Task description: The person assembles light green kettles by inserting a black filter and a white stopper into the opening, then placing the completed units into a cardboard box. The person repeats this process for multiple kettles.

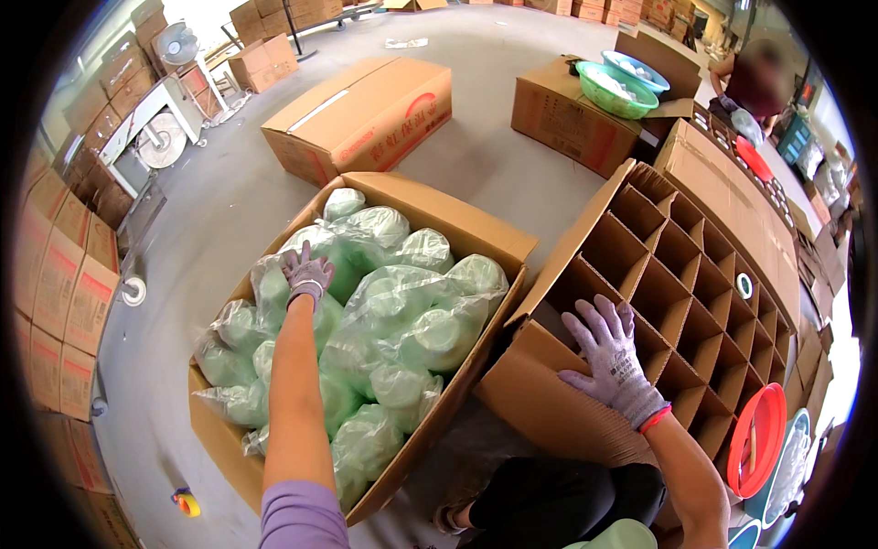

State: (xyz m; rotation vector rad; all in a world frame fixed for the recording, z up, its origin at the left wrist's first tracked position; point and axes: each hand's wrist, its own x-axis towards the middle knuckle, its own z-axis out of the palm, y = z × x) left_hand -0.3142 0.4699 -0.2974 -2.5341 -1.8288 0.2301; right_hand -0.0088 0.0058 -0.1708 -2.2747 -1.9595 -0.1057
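Observation:
My gloved left hand (308,273) reaches into an open cardboard box (430,203). Its fingers are apart and rest on the clear plastic around pale green, rounded pieces (448,334). Several of these bagged pieces fill that box; their exact kind is hidden by the wrapping. To the right stands a carton with cardboard dividers (651,288) forming a grid of cells. On that carton's near left edge lies my gloved right hand (605,361), fingers spread, holding nothing.
A closed carton (361,114) sits beyond the filled box. Green and blue basins (615,90) stand on another carton, far right. A red bucket (759,439) is by the divided carton's near right corner. A tape roll (187,503) lies on the floor. Another person (754,82) is at far right.

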